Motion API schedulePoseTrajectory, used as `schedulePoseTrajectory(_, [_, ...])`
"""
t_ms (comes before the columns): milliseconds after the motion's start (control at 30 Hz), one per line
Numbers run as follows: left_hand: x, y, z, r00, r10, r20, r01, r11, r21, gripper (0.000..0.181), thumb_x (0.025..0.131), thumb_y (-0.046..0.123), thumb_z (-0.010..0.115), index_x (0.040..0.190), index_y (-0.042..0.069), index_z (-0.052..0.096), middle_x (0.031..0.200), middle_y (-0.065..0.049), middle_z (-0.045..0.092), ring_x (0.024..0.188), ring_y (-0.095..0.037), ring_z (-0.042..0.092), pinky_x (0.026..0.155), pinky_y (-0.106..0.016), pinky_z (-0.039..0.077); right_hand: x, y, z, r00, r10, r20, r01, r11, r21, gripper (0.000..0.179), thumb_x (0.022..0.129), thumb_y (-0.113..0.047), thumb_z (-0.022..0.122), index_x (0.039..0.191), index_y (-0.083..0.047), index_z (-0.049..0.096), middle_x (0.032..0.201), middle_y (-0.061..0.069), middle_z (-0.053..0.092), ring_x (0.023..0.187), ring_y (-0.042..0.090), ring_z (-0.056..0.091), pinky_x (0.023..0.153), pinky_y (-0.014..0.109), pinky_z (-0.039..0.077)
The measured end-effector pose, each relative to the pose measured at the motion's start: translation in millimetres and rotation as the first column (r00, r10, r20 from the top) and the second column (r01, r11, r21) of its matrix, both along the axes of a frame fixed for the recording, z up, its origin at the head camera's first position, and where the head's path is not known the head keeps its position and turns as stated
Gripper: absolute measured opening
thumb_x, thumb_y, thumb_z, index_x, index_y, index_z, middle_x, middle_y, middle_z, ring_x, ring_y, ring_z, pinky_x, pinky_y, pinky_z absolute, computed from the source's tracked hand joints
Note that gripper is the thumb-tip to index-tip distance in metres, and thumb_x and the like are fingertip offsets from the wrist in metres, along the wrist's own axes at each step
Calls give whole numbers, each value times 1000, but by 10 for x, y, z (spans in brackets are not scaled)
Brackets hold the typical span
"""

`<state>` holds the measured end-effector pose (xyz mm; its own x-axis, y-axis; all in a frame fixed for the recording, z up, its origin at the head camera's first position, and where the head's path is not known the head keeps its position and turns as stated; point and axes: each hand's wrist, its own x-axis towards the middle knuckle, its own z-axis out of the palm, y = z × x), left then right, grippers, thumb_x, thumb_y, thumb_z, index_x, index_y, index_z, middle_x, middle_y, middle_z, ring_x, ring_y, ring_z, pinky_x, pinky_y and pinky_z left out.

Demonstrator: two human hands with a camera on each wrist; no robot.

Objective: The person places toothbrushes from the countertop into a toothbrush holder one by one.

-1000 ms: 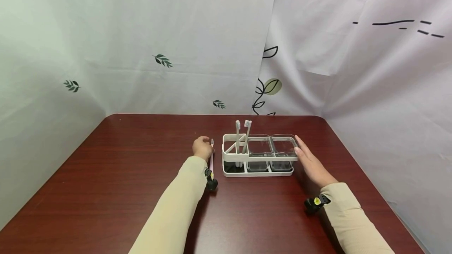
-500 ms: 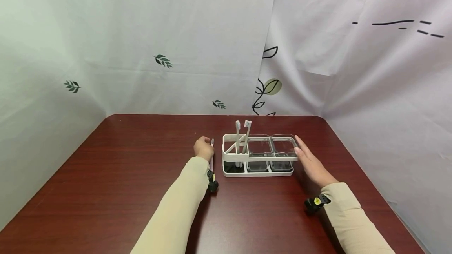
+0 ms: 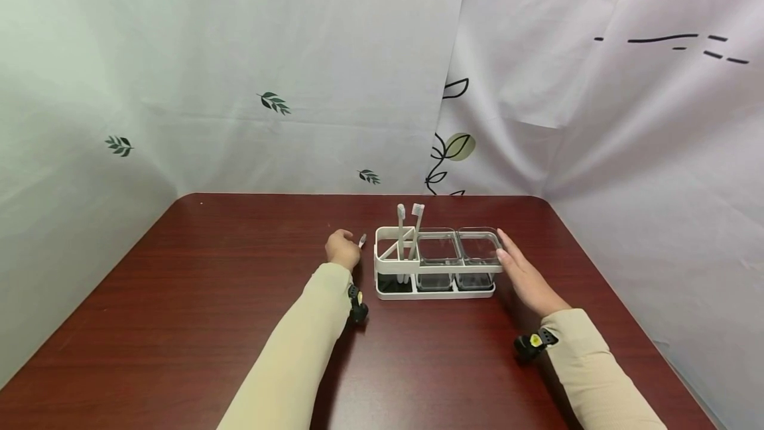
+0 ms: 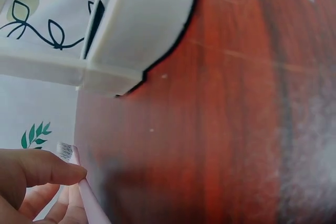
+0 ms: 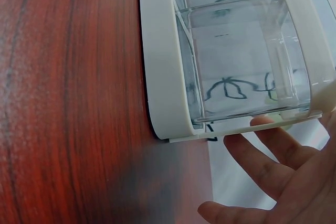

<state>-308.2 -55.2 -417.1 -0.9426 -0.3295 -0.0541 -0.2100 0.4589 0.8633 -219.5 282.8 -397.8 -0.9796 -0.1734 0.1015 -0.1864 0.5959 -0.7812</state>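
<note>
Between thumb and fingers, my left hand (image 3: 342, 249) pinches a pink toothbrush (image 4: 90, 198) just left of the white toothbrush holder (image 3: 438, 269). Its bristled head pokes out past the fingers, while most of the handle is hidden in the head view. At the holder's other end, my right hand (image 3: 525, 277) has its fingers extended; in the right wrist view, fingertips (image 5: 236, 142) touch the white end. Two pale toothbrushes, one (image 3: 401, 214) beside the other (image 3: 418, 210), stand in the divided left compartment. Two clear cups (image 3: 438, 247) fill the compartments to the right.
The dark red wooden table (image 3: 179, 324) carries the holder near its back right. Behind and on both sides hangs a pale cloth (image 3: 334, 71) with leaf prints. A small black camera sits on each wrist, the left one (image 3: 359, 310) close to the holder's front corner.
The toothbrush in my left hand has turned, its head now leaning right, and its lower handle no longer shows beside the wrist. My right hand and the holder stay in place.
</note>
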Motion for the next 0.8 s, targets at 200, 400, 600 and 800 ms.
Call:
schedulePoseTrajectory(200, [31, -8, 113, 1000, 0, 1, 0, 1000, 22, 37, 76, -8, 63, 112, -1, 63, 110, -23, 62, 103, -36, 55, 84, -41, 50, 5, -3, 17, 1000, -14, 22, 14, 1000, 6, 65, 104, -47, 29, 156, -19, 4, 161, 18, 3, 144, 46, 6, 106, 72, 11])
schedulePoseTrajectory(400, [60, -24, 216, 1000, -11, 3, 10, 997, 77, 33, 80, -8, 62, 111, -1, 64, 115, -22, 60, 104, -34, 54, 82, -41, 51, 10, -5, 24, 1000, -18, 25, 17, 1000, 9, 65, 104, -47, 29, 157, -20, 4, 161, 18, 4, 143, 47, 7, 106, 72, 12])
schedulePoseTrajectory(600, [60, -61, 299, 999, -27, 17, 27, 999, 18, 24, 81, -3, 66, 105, 1, 69, 108, -19, 65, 99, -32, 58, 82, -39, 52, 20, -1, 21, 1000, -3, 17, 3, 1000, -2, 62, 105, -41, 30, 156, -18, 5, 160, 19, 4, 144, 46, 8, 106, 71, 12])
schedulePoseTrajectory(800, [72, -87, 330, 999, -33, 15, 32, 998, 52, 22, 82, -3, 65, 103, 0, 70, 107, -19, 64, 96, -30, 58, 80, -41, 53, 28, -4, 27, 1000, -1, 14, 1, 1000, -11, 64, 104, -45, 31, 156, -19, 6, 160, 18, 5, 144, 45, 7, 107, 71, 11])
